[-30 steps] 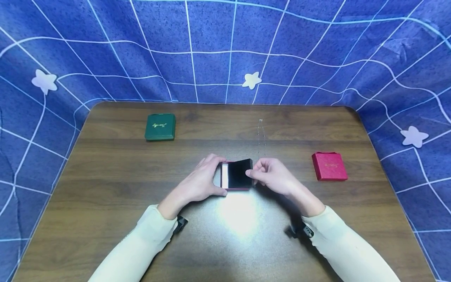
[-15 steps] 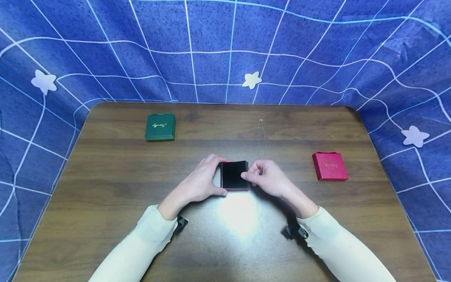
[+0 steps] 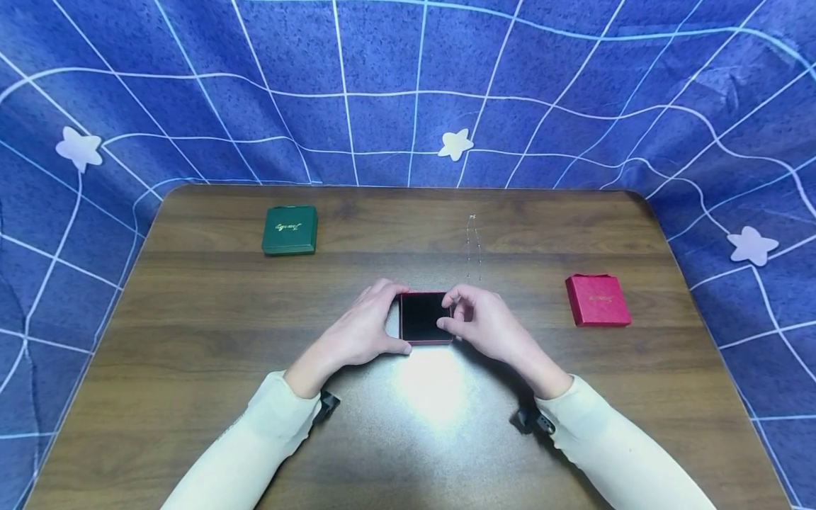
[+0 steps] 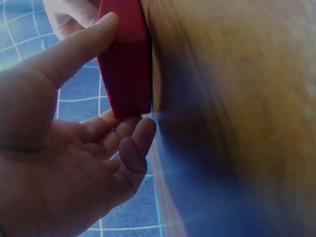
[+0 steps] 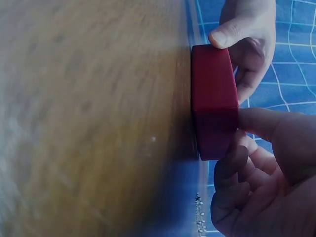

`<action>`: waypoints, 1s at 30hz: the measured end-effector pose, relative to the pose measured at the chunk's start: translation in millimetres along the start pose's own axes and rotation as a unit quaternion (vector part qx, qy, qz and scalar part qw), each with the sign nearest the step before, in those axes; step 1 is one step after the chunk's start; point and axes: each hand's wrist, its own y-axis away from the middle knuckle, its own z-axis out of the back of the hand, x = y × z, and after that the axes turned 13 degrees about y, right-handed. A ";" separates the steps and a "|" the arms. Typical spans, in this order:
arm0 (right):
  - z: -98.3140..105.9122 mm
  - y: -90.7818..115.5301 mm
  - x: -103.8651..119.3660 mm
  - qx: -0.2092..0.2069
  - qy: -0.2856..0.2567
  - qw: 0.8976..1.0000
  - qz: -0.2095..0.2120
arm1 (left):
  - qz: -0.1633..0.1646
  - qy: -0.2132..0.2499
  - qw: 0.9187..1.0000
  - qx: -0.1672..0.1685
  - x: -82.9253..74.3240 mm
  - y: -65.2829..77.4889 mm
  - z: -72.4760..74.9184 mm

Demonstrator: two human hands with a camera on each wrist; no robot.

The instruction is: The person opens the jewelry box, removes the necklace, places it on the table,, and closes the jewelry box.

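Note:
A small red jewelry box [image 4: 126, 64] sits on the table, uncovered on top. A black pad [image 3: 421, 316] lies flat inside it, filling the opening in the head view. My left hand [image 3: 366, 329] grips the box at its left end, thumb on the near side and fingers at the far side. At the right end is my right hand [image 3: 484, 319], its thumb and index finger apart and touching the pad's right edge. The other right fingers bend beside the box wall in the right wrist view. Beyond the box lies a thin silver necklace [image 3: 468, 251].
A green box [image 3: 290, 230] with gold lettering stands at the back left of the wooden table [image 3: 210, 312]. Another red box [image 3: 597, 301] is to the right. Blue cloth [image 3: 382, 64] with a white grid hangs behind the table.
The black pad, tilted up at its right side a second ago with a white strip showing at left, has come down flat. My right index finger has spread from the thumb. The left hand stays put.

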 end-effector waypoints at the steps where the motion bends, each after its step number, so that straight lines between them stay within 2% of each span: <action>1: 0.5 0.0 0.3 0.001 0.007 1.000 0.007 | 0.001 -0.001 1.000 0.000 0.0 0.0 0.0; 6: 2.3 -0.7 1.1 0.015 0.047 0.999 0.023 | 0.003 -0.002 1.000 0.000 0.1 -0.1 0.0; 17: 3.8 -4.0 6.5 0.039 0.118 0.992 0.003 | 0.001 0.000 1.000 0.001 1.5 0.3 -0.2; 26: 3.6 -8.4 9.4 0.057 0.135 0.989 -0.017 | -0.001 0.003 1.000 0.002 1.1 0.2 0.3; 30: 3.1 -9.0 7.7 0.057 0.129 0.990 -0.007 | -0.004 0.004 1.000 0.002 0.9 0.5 0.3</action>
